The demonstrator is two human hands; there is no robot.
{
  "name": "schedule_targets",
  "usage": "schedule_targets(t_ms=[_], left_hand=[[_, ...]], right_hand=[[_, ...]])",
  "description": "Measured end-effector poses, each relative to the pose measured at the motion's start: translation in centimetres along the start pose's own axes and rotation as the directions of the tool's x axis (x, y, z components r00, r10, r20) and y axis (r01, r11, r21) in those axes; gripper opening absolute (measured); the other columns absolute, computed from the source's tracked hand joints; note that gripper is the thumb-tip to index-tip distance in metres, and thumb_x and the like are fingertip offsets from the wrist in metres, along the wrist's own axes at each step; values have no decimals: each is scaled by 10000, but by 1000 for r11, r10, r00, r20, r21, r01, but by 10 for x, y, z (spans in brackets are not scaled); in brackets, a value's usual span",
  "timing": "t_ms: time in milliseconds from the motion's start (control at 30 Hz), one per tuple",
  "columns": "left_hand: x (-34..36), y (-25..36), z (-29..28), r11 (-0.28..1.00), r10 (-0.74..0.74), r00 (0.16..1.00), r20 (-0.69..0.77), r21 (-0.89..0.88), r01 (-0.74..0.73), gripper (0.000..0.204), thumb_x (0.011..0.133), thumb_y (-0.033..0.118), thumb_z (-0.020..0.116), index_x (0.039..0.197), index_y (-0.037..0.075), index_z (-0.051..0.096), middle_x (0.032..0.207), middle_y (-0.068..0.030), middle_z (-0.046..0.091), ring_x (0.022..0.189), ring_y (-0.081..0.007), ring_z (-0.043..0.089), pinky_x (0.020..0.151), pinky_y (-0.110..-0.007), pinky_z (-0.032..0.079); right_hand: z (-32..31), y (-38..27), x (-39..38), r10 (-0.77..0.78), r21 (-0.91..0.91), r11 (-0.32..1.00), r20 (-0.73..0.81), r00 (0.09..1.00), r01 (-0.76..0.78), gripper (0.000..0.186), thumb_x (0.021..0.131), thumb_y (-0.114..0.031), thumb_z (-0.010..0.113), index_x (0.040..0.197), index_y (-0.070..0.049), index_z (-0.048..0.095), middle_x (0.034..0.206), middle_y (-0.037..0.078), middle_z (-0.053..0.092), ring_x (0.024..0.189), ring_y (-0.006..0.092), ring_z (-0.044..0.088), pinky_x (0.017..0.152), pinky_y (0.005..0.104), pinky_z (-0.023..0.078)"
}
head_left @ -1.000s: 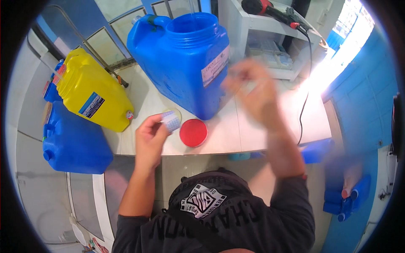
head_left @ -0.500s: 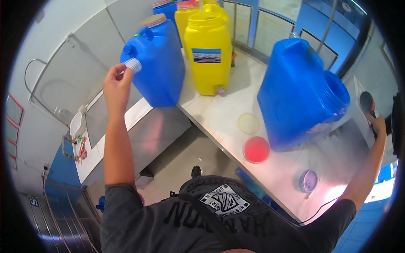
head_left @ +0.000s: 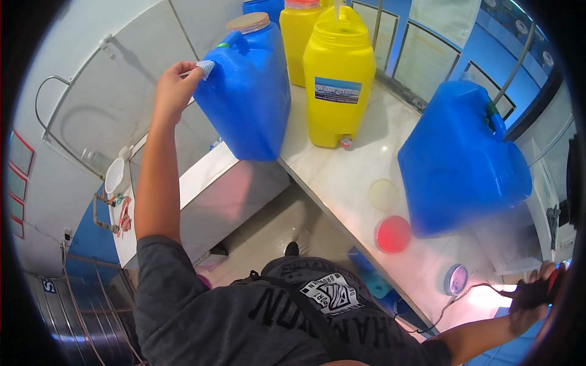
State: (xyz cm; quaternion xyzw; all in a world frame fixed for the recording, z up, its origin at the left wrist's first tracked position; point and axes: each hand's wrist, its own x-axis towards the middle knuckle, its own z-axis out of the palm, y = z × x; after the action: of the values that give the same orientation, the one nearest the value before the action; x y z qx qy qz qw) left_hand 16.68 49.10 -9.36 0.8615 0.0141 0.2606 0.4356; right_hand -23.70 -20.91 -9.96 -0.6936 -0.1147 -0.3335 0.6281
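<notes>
My left hand (head_left: 177,90) is raised at the left. Its thumb and fingers pinch a small white ribbed seal (head_left: 206,68) against the upper corner of a tall blue jug (head_left: 247,100). Whether the seal sits around a spout there I cannot tell. A tan round lid (head_left: 248,23) tops this jug. Far right and low, my right hand (head_left: 530,305) is wrapped around a black-and-red blow dryer (head_left: 526,294), blurred and partly lost at the dark rim. A black cord (head_left: 441,310) runs from it across the counter.
A yellow jug (head_left: 339,85) with a bottom tap stands mid-counter, another yellow jug (head_left: 294,46) behind it. A second blue jug (head_left: 458,174) stands right. A pale disc (head_left: 384,195), a red lid (head_left: 392,235) and a purple lid (head_left: 456,279) lie near the counter edge (head_left: 329,215).
My right hand has swung down and nearer with the blow dryer. My left hand has moved the white seal up and right, onto the blue jug's corner. The view has shifted.
</notes>
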Motion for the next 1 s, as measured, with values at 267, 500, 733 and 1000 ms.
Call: schedule_targets(t_ms=[267,500,733,1000], left_hand=[[16,6,-13,994,-2,988,154,-106,18,308,924,246,678,1098,-8,678,1023,-96,717,838,-147,660,743,-264,535],[9,-12,2,883,456,888,58,95,-460,302,904,201,700,1110,-15,657,974,-135,729,862,-245,708,749,-361,565],[8,-9,-3,651,682,709,179,292,-700,286,879,161,743,1110,40,624,1027,-137,722,913,-328,699,787,-397,563],[32,-19,-11,640,706,633,317,98,-762,580,805,55,818,1312,63,536,1224,-79,706,1042,-239,684,904,-354,550]], right_hand=[[214,44,-24,69,53,996,7,998,-69,765,836,-499,756,1273,63,474,926,138,554,801,181,554,624,280,518],[304,79,-13,282,55,956,90,955,-287,842,843,-544,742,1305,87,430,861,167,606,636,180,607,539,272,520],[355,89,22,270,92,945,317,909,-313,793,846,-562,743,1239,82,500,866,147,609,627,164,600,532,266,506],[399,104,35,311,221,882,389,867,-416,586,876,-385,757,1233,44,578,966,117,654,748,162,618,637,285,503]])
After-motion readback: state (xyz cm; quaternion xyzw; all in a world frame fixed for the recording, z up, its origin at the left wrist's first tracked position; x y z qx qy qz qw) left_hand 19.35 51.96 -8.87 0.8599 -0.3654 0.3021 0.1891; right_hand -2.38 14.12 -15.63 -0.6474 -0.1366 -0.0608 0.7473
